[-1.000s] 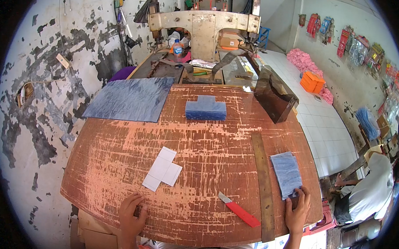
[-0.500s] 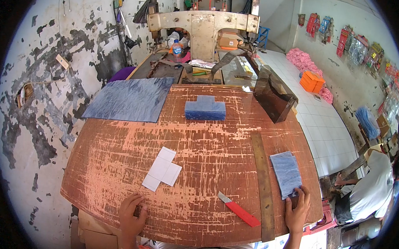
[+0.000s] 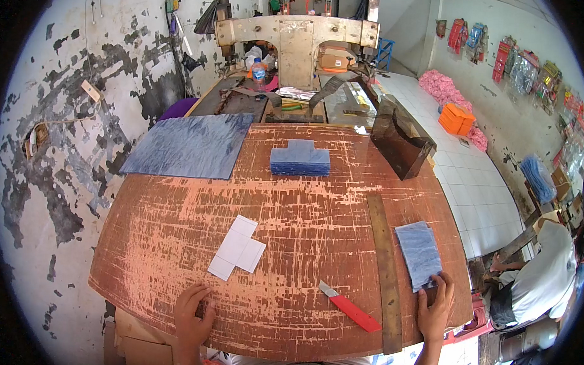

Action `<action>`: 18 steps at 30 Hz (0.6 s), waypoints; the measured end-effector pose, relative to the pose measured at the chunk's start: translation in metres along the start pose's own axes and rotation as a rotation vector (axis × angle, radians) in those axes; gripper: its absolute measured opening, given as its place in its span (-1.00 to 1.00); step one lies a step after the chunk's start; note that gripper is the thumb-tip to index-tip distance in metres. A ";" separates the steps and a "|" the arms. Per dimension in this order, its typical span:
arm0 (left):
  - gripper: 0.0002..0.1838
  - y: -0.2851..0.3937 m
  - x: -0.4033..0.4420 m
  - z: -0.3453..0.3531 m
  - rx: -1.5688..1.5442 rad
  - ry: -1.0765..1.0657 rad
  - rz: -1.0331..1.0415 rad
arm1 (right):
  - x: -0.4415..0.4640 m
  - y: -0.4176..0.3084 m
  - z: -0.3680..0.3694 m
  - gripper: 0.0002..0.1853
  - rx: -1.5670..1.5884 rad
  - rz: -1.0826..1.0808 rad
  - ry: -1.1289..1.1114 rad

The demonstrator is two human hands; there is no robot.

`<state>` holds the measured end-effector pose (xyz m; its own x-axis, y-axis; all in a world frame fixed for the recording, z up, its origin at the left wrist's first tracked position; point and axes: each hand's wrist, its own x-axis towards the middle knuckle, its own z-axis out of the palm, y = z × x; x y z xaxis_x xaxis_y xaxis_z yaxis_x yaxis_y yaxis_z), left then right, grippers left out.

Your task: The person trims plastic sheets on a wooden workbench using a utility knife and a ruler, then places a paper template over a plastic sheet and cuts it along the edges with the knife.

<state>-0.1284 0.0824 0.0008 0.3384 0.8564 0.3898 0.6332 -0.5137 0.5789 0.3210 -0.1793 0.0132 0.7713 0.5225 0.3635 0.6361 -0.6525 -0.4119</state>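
Observation:
My left hand (image 3: 194, 317) rests at the near left edge of the board, fingers curved and parted, with nothing in it. Just beyond it lies a white paper template (image 3: 238, 248) with marked lines. At the near right, my right hand (image 3: 435, 306) has its fingers apart, the fingertips touching the near end of a small stack of blue marbled sheet pieces (image 3: 419, 254). Left of that hand is a long worn metal ruler (image 3: 384, 276). A red-handled utility knife (image 3: 355, 313) lies beside the ruler, its blade pointing far left.
A scratched brown board (image 3: 174, 243) covers the table. A large blue marbled sheet (image 3: 189, 145), a stack of cut blue pieces (image 3: 300, 162) and a dark translucent holder (image 3: 401, 141) lie toward its far side. Behind stands a press machine (image 3: 297, 47). A person (image 3: 539, 275) sits at right.

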 end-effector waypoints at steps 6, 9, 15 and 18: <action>-0.63 0.000 0.000 -0.001 -0.005 0.004 0.008 | 0.000 0.003 0.002 -0.43 0.025 -0.003 0.015; -0.63 0.001 0.000 -0.001 -0.010 0.000 0.006 | 0.000 0.000 0.000 -0.47 0.012 -0.010 0.008; -0.64 0.001 0.000 -0.001 0.002 0.002 0.002 | 0.000 0.003 0.002 -0.47 0.019 -0.022 0.014; -0.65 0.002 0.000 -0.001 0.010 -0.001 0.005 | 0.000 0.001 0.000 -0.47 0.017 -0.012 0.009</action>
<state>-0.1281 0.0814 0.0027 0.3424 0.8537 0.3924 0.6386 -0.5178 0.5693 0.3216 -0.1798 0.0125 0.7632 0.5256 0.3757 0.6459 -0.6364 -0.4217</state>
